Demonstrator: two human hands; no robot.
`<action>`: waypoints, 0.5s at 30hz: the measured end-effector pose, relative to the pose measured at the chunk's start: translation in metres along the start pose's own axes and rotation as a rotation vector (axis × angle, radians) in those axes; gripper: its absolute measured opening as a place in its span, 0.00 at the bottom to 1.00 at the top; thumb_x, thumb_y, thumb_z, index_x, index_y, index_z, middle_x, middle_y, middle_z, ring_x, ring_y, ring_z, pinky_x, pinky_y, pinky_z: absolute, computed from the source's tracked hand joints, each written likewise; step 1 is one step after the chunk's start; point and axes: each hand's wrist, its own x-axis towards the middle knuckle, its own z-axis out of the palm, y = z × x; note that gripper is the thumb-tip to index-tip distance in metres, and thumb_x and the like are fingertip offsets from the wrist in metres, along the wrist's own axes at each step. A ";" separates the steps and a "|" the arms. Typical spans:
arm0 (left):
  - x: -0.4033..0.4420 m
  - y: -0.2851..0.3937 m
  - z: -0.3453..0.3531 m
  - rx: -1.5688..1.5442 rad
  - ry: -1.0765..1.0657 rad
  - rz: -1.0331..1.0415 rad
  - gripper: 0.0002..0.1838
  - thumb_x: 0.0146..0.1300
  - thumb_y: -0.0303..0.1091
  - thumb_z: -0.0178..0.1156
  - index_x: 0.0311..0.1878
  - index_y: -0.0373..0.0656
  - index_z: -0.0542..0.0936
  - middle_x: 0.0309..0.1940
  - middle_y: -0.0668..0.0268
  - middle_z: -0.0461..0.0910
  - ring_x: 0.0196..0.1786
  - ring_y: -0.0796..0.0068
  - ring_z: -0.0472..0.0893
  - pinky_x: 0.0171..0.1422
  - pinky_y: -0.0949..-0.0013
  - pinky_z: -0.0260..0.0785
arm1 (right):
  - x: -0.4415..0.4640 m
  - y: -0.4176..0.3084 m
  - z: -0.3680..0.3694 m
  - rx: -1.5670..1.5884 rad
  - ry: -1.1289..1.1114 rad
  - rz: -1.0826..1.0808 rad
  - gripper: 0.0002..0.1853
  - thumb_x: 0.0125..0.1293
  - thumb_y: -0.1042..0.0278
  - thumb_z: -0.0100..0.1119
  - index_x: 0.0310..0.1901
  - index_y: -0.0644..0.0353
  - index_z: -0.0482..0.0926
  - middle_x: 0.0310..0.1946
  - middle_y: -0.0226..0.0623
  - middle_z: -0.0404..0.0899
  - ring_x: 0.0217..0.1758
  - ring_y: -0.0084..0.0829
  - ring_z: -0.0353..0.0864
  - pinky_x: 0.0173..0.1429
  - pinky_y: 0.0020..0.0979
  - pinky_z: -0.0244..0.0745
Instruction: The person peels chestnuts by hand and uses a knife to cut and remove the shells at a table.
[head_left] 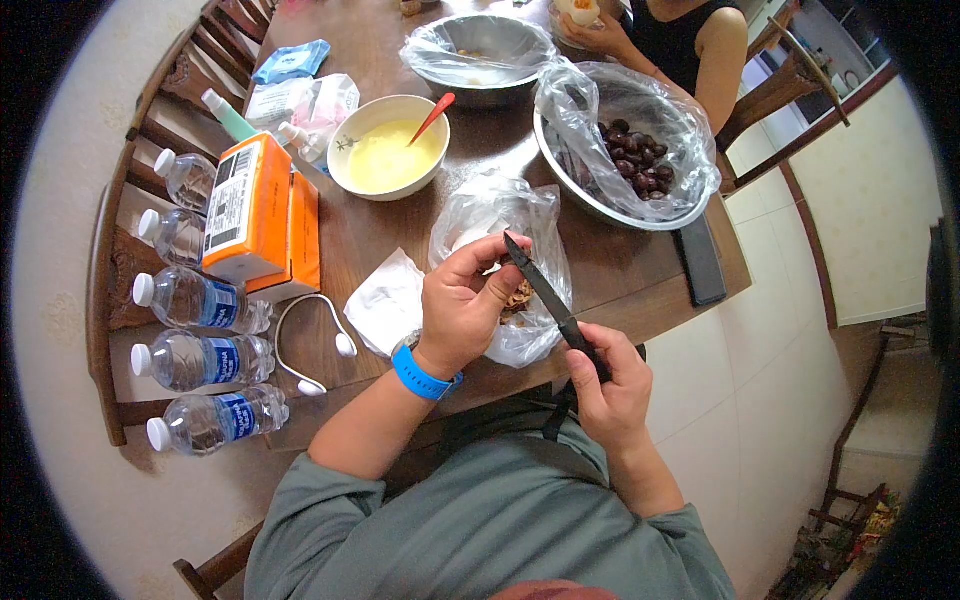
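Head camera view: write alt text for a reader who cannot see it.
A person's right hand holds a black knife, its tip at the fingers of the left hand, over a crumpled clear plastic bag on a brown wooden table. Beyond sit a white bowl of yellow liquid with a red spoon and a plastic-lined basin of dark round pieces.

The brown wooden table (353, 222) looked smooth and glossy; the crinkled clear plastic bags (545, 205) shone. The dark-bladed knife (541, 289) appeared matt, the orange-and-white cardboard boxes (262, 205) smooth, and the green cloth shirt (470, 500) softly matt.
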 end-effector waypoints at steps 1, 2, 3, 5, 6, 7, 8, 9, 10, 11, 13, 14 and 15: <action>0.000 0.001 0.000 -0.021 -0.006 -0.009 0.15 0.67 0.30 0.61 0.54 0.33 0.77 0.50 0.63 0.80 0.50 0.78 0.79 0.56 0.74 0.72 | 0.000 0.001 0.000 0.007 0.000 0.006 0.14 0.64 0.67 0.63 0.48 0.65 0.78 0.40 0.46 0.82 0.42 0.39 0.83 0.48 0.32 0.76; 0.000 0.003 0.001 -0.042 -0.011 -0.018 0.16 0.67 0.30 0.61 0.54 0.33 0.77 0.50 0.63 0.80 0.49 0.78 0.79 0.56 0.73 0.72 | 0.000 0.003 0.001 -0.006 0.022 0.009 0.14 0.64 0.67 0.63 0.48 0.65 0.78 0.40 0.46 0.82 0.42 0.39 0.83 0.48 0.32 0.76; 0.000 0.004 0.001 -0.063 -0.016 -0.027 0.16 0.68 0.31 0.60 0.55 0.33 0.76 0.50 0.63 0.80 0.48 0.78 0.80 0.56 0.73 0.73 | 0.000 0.004 0.002 -0.020 0.045 0.012 0.14 0.64 0.67 0.63 0.48 0.65 0.78 0.40 0.47 0.82 0.42 0.39 0.83 0.49 0.32 0.76; -0.002 0.005 0.001 -0.131 -0.025 -0.029 0.16 0.68 0.32 0.60 0.54 0.32 0.76 0.50 0.63 0.81 0.48 0.78 0.80 0.56 0.73 0.73 | 0.004 0.008 0.002 -0.057 0.119 0.038 0.14 0.66 0.68 0.61 0.49 0.66 0.77 0.39 0.44 0.82 0.41 0.32 0.82 0.48 0.30 0.75; -0.002 0.005 0.001 -0.165 -0.030 -0.029 0.16 0.68 0.32 0.60 0.54 0.32 0.76 0.50 0.63 0.81 0.47 0.78 0.81 0.56 0.73 0.74 | 0.005 0.011 0.001 0.058 0.154 0.100 0.14 0.66 0.69 0.60 0.50 0.66 0.77 0.39 0.41 0.82 0.41 0.29 0.81 0.48 0.28 0.75; -0.001 0.006 0.001 -0.160 -0.033 -0.040 0.18 0.67 0.36 0.60 0.54 0.33 0.76 0.50 0.61 0.80 0.47 0.76 0.81 0.56 0.71 0.74 | 0.007 0.013 -0.002 0.173 0.188 0.160 0.13 0.67 0.69 0.59 0.50 0.66 0.76 0.39 0.38 0.81 0.41 0.26 0.80 0.48 0.26 0.74; -0.001 0.007 0.000 -0.155 -0.034 -0.055 0.20 0.66 0.39 0.60 0.54 0.33 0.75 0.50 0.59 0.80 0.48 0.74 0.81 0.56 0.70 0.75 | 0.008 0.012 -0.006 0.216 0.170 0.145 0.13 0.68 0.70 0.58 0.51 0.66 0.75 0.39 0.34 0.80 0.41 0.23 0.78 0.48 0.24 0.73; -0.001 0.007 0.000 -0.151 -0.036 -0.069 0.23 0.65 0.43 0.61 0.54 0.34 0.75 0.50 0.58 0.80 0.48 0.72 0.81 0.55 0.68 0.76 | 0.008 0.011 -0.005 0.214 0.156 0.141 0.13 0.68 0.70 0.59 0.51 0.66 0.75 0.39 0.34 0.80 0.41 0.23 0.78 0.48 0.24 0.73; -0.001 0.006 0.001 -0.209 -0.033 -0.094 0.23 0.66 0.43 0.60 0.55 0.34 0.75 0.50 0.57 0.80 0.48 0.72 0.81 0.55 0.68 0.76 | 0.009 0.009 -0.005 0.212 0.145 0.136 0.13 0.68 0.70 0.59 0.50 0.66 0.75 0.39 0.35 0.80 0.41 0.23 0.78 0.48 0.24 0.73; -0.001 0.005 0.002 -0.266 -0.033 -0.116 0.23 0.66 0.43 0.60 0.55 0.34 0.74 0.49 0.57 0.80 0.47 0.71 0.81 0.55 0.69 0.76 | 0.010 0.008 -0.004 0.211 0.136 0.127 0.13 0.67 0.70 0.59 0.50 0.66 0.75 0.39 0.35 0.80 0.41 0.23 0.78 0.48 0.25 0.73; 0.000 0.004 0.002 -0.354 -0.034 -0.146 0.23 0.66 0.44 0.59 0.55 0.35 0.74 0.49 0.56 0.80 0.47 0.71 0.82 0.54 0.69 0.77 | 0.017 0.016 -0.003 -0.051 0.145 0.030 0.14 0.66 0.69 0.59 0.50 0.66 0.75 0.41 0.42 0.80 0.43 0.33 0.81 0.49 0.31 0.74; 0.001 0.004 0.000 -0.385 -0.034 -0.152 0.23 0.67 0.44 0.58 0.55 0.36 0.73 0.48 0.55 0.80 0.46 0.70 0.82 0.53 0.70 0.78 | 0.020 0.017 -0.002 -0.153 0.145 0.028 0.14 0.66 0.69 0.59 0.50 0.66 0.75 0.41 0.44 0.80 0.43 0.37 0.81 0.50 0.33 0.74; 0.001 0.004 -0.001 -0.414 -0.032 -0.161 0.23 0.67 0.45 0.58 0.56 0.36 0.73 0.48 0.55 0.80 0.46 0.70 0.82 0.52 0.70 0.78 | 0.021 0.019 -0.002 -0.254 0.141 0.029 0.14 0.65 0.69 0.59 0.50 0.66 0.75 0.41 0.47 0.80 0.44 0.41 0.81 0.50 0.35 0.74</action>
